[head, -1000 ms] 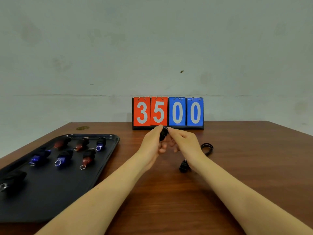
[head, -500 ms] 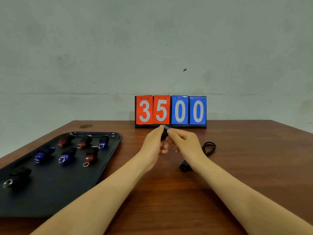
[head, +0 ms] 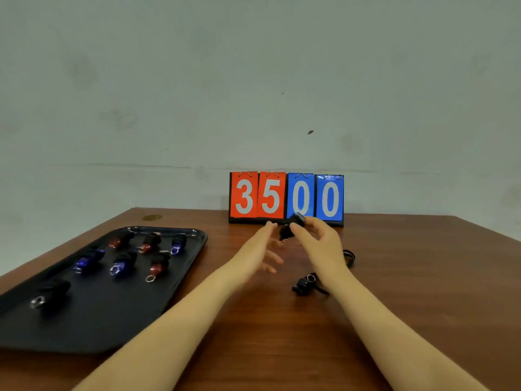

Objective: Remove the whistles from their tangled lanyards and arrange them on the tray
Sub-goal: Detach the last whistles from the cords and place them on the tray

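A brown wooden desk (head: pixel 408 292) fills the lower half of the frame, set against a pale grey-green wall (head: pixel 197 80). A black rectangular tray (head: pixel 93 328) lies at the lower left of the frame on the desk. It carries seven whistles: a red-and-black one (head: pixel 121 240), a second red-and-black one (head: pixel 150 243) and a blue-and-black one (head: pixel 178 245) in the far row; a blue one (head: pixel 88 260), another blue-and-black one (head: pixel 123 263) and a red-and-black one (head: pixel 159 266) in the middle row; and a black whistle with a metal ring (head: pixel 50 295) alone at the near left. All lie apart from one another.

A flip scoreboard with red and blue cards reading 3500 (head: pixel 286 196) stands at the centre of the frame, at the far edge of the desk.

The right hand (head: pixel 320 244), centre right, pinches a small black whistle (head: pixel 291 227) between thumb and fingers (head: pixel 298 230), held above the desk in front of the scoreboard. The left hand (head: pixel 255 255) is just to the left of it, fingers loosely extended and blurred, holding nothing; whether it touches the whistle cannot be told.

A black lanyard with clip and metal ring (head: pixel 306 286) lies on the desk under the right wrist, its cord looping out to the right of the forearm.
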